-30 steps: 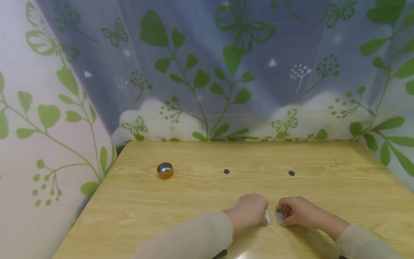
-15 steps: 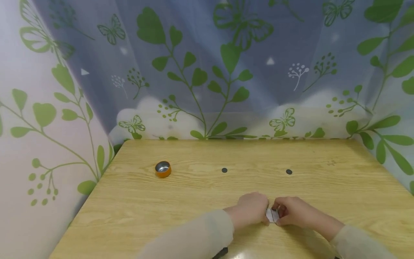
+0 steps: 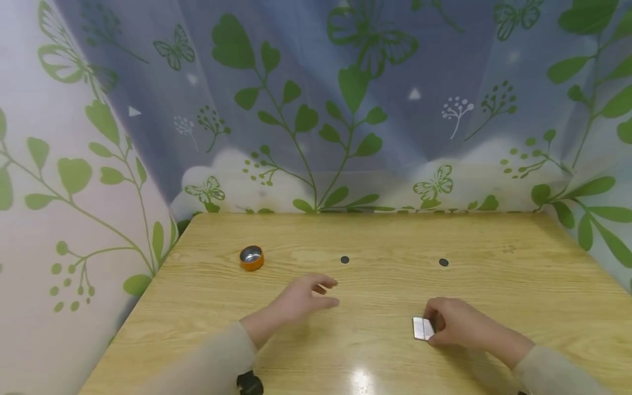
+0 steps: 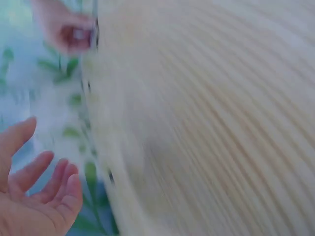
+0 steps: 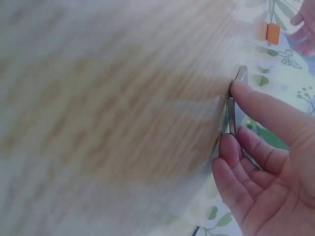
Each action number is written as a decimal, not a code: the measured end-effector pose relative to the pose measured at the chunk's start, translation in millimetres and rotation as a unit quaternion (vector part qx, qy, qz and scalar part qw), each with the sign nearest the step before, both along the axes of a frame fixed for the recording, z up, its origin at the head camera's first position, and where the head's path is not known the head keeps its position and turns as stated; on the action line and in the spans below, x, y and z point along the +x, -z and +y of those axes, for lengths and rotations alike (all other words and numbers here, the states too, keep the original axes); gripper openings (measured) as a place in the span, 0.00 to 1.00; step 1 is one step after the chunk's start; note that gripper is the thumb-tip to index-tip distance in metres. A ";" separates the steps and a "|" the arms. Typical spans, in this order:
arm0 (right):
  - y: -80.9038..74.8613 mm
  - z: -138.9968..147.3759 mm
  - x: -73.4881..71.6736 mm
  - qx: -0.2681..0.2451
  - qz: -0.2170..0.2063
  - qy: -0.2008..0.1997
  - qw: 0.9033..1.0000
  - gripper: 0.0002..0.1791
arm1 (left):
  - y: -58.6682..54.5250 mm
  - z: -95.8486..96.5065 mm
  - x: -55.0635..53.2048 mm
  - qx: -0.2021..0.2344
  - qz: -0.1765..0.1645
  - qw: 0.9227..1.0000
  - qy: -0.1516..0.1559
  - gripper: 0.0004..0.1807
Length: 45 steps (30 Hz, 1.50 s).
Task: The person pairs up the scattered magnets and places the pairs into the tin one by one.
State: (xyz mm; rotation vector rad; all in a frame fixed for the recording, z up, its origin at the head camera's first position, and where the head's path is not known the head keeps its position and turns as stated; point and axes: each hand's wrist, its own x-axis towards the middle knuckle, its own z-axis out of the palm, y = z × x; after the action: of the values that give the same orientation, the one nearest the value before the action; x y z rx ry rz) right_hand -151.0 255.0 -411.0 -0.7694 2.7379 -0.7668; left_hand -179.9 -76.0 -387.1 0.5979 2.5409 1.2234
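Observation:
Near the table's front, my right hand [image 3: 458, 322] pinches a pair of small flat white pieces [image 3: 419, 328] with dark edges. They sit edge to edge, a thin dark line between them. In the right wrist view, the thumb and fingers [image 5: 263, 110] grip the rims of the flat pieces [image 5: 231, 115], seen nearly edge-on. My left hand [image 3: 302, 299] hovers over the table to the left, its fingers loosely extended and holding nothing. The left wrist view shows that hand [image 4: 42, 196] with spread, slightly bent fingers.
A small orange bowl [image 3: 252, 266] with a shiny metal inside stands at the back left of the wooden table [image 3: 296, 236]. Two dark round discs [image 3: 345, 259] lie apart toward the back. A leaf-patterned curtain [image 3: 316, 109] hangs behind the table.
Each hand first held one white piece, a gap between them. The pieces came together; then the left hand let go and moved left, while the right hand kept its grip.

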 end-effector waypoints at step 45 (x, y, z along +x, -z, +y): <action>-2.6 9.9 -18.4 -0.188 -0.209 0.018 0.960 0.12 | 41.6 -148.7 -82.4 0.057 -0.050 0.978 -0.194 0.35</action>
State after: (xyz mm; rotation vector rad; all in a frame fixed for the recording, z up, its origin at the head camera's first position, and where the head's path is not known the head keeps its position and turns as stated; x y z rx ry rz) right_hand -169.4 265.0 -408.4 -0.5415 2.2595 -1.3135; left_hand -262.3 -224.6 -428.7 0.0535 2.5913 1.4877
